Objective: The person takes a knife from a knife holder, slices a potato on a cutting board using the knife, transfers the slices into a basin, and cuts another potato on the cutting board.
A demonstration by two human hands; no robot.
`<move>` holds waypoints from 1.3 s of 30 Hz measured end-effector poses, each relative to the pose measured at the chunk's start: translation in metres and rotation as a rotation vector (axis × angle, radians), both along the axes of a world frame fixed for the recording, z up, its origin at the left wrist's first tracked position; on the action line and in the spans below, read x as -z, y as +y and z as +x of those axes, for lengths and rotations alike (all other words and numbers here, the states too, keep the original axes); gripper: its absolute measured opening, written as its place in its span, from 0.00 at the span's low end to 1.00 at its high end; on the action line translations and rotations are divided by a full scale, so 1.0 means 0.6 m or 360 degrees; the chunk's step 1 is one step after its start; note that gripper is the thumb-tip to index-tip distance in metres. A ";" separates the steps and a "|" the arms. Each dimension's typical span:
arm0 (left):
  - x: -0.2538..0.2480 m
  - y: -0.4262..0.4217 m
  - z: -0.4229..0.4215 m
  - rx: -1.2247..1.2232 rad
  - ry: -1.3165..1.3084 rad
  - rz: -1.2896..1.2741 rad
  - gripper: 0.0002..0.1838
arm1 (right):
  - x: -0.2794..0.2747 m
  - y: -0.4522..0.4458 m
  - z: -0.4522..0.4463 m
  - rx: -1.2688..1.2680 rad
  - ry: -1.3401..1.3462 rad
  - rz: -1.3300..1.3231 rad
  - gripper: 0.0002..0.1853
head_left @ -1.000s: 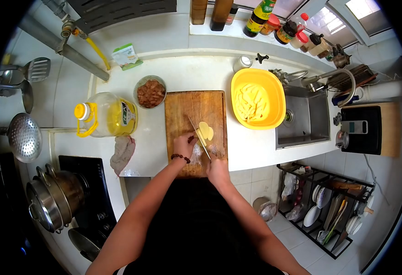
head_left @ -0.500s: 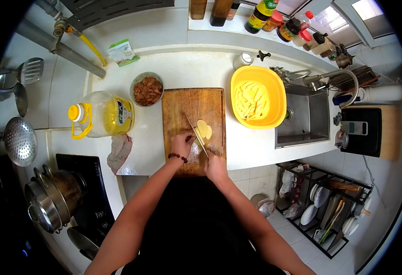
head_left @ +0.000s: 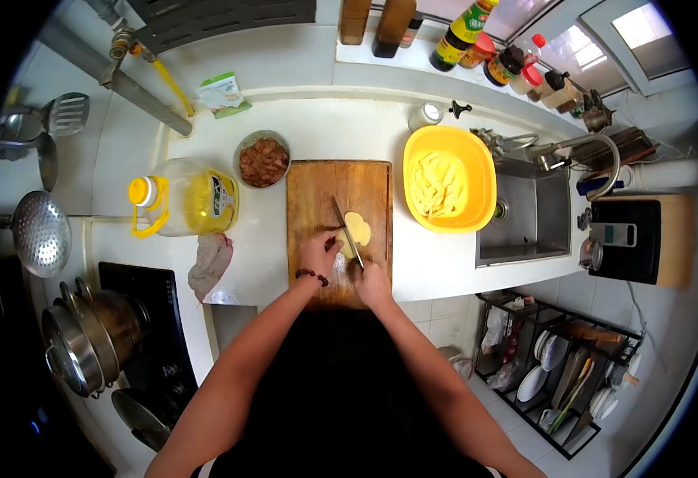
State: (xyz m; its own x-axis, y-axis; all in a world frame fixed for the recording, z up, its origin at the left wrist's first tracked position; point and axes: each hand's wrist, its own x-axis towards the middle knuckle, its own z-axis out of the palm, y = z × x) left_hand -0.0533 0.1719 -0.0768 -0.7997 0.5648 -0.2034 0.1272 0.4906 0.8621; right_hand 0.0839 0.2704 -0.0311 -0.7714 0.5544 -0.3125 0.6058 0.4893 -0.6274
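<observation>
- Head camera shows me both forearms reaching forward from the black-clothed body and converging low over the board, elbows spread wide.
- Wooden cutting board (head_left: 317, 179), rectangular, its brown surface worn and scuffed, lies on the white countertop (head_left: 349, 127) beneath both hands.
- Yellow plastic basin (head_left: 445, 226), rounded and smooth-walled, sits to the board's right beside the sink; I see pale yellow strips (head_left: 437, 183) heaped loosely in it.
- Oil jug (head_left: 186, 199) of clear plastic stands well left of the board, with a yellow cap and handle and yellow liquid inside.
- Round bowl (head_left: 263, 134) near the board's far left corner is filled with brownish-red meat pieces (head_left: 263, 162), glossy and irregular.
- Right hand (head_left: 374, 285) is closed around the handle of the knife (head_left: 346, 225), whose narrow-looking blade slants away to the left.
- Left hand (head_left: 319, 253), wearing a dark beaded bracelet (head_left: 311, 277), has bent fingers at a pale piece (head_left: 345, 248) beside the blade; whether it grips or only steadies it, I cannot tell.
- Flat, rounded pale slices (head_left: 357, 229) lie overlapping on the board, just right of the blade.
</observation>
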 end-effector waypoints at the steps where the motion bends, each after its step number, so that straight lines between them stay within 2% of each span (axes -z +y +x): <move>1: -0.002 0.001 0.001 -0.0046 -0.0076 0.0073 0.17 | 0.000 -0.003 0.013 0.0050 0.0073 -0.0002 0.09; 3: -0.010 0.001 0.003 -0.0080 -0.0116 0.0079 0.17 | -0.011 -0.006 0.037 0.0085 0.0141 -0.0002 0.09; 5: -0.023 0.001 0.005 -0.0092 -0.0104 0.0041 0.17 | -0.056 -0.006 0.054 0.0229 -0.0011 -0.0103 0.10; 9: -0.005 -0.003 0.010 -0.0141 -0.0141 0.0058 0.17 | -0.098 -0.003 0.052 0.0229 -0.0013 -0.0111 0.11; 12: 0.005 -0.004 0.010 -0.0164 -0.0142 0.0121 0.17 | -0.103 -0.007 0.044 0.0184 0.0146 -0.0108 0.10; 36: -0.015 0.001 0.020 -0.0301 -0.0202 0.0058 0.13 | -0.093 -0.022 0.029 0.0101 0.0041 -0.0062 0.09; 39: -0.018 0.004 0.020 -0.0229 -0.0023 0.0088 0.13 | -0.096 -0.020 0.028 0.0102 -0.0008 -0.0042 0.08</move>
